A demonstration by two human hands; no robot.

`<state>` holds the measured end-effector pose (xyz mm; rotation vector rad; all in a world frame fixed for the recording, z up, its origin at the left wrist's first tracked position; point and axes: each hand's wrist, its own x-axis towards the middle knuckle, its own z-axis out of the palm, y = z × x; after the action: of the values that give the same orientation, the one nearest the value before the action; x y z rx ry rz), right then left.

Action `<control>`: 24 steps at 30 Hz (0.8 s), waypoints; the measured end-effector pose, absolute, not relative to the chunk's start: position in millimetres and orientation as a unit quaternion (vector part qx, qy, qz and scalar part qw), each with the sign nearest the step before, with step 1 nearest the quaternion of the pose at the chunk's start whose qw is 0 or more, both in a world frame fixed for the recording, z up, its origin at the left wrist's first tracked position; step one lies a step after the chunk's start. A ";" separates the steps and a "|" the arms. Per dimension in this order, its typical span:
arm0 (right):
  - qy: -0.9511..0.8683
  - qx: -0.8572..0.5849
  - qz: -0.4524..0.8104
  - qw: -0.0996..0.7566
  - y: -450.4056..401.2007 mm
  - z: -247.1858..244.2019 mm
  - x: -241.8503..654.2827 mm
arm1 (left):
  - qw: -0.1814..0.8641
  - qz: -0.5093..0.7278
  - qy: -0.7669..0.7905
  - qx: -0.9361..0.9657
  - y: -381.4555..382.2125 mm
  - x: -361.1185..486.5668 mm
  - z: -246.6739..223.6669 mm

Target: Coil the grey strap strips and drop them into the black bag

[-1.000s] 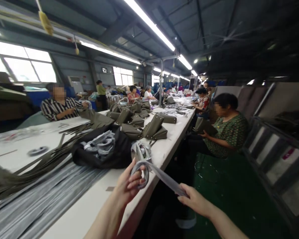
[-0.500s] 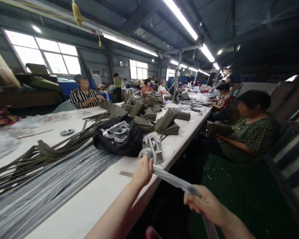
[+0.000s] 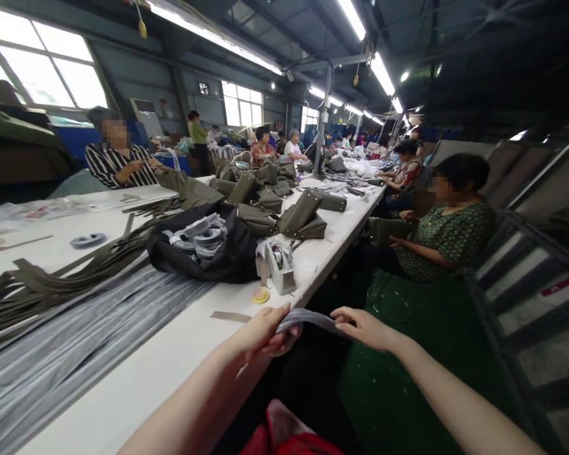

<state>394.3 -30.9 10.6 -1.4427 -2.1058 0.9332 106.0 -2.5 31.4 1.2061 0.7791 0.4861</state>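
A grey strap in clear plastic wrapping (image 3: 309,316) runs between my two hands, off the table's front edge. My left hand (image 3: 270,332) is closed round its left part, thumb on top. At its other end my right hand (image 3: 358,325) pinches the strap between thumb and fingers. Beyond my left hand, a tape dispenser (image 3: 281,268) and a yellow roll of tape (image 3: 260,295) are on the table. Close by stands a black bag (image 3: 237,253) with wrapped grey coils (image 3: 203,237) in it. A flat brown strip (image 3: 230,315) lies beside my left wrist.
Long grey wrapped straps (image 3: 99,341) and olive straps (image 3: 76,272) cover the left of the white table (image 3: 137,404). Olive bags (image 3: 301,215) are piled further back. One co-worker (image 3: 455,221) sits at the right, another in stripes (image 3: 118,155) across the table.
My hands have come closer together, the right moving up and left, and the strap between them is shorter. The left hand has left the dispenser. The yellow roll now shows. The view has shifted right.
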 end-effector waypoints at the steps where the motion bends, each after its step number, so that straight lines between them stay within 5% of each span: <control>1: -0.760 -0.503 0.355 0.208 -32.7 5.6 388.6 | 0.766 0.228 0.326 0.505 -2.0 106.0 31.6; 6: -0.730 -0.505 0.376 0.268 -38.5 -16.7 352.1 | 0.875 0.252 0.236 0.338 2.7 106.8 46.1; 11: -0.686 -0.543 0.315 0.368 -34.0 -20.1 340.2 | 0.876 0.389 0.161 0.235 13.7 84.7 76.3; 16: -0.705 -0.519 0.378 0.301 -42.9 -14.7 336.0 | 0.830 0.519 0.105 0.176 29.8 56.9 98.2; 20: -0.709 -0.427 0.500 0.255 -66.6 -5.5 300.5 | 0.714 0.629 0.186 0.244 41.5 76.5 87.7; 24: -0.665 -0.335 0.578 0.333 -73.5 15.7 276.6 | 0.444 0.595 0.409 0.530 26.2 120.9 46.1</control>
<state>276.6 -73.5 15.7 -0.8741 -1.7367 1.5097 120.9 26.2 46.1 1.3149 1.0149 1.4743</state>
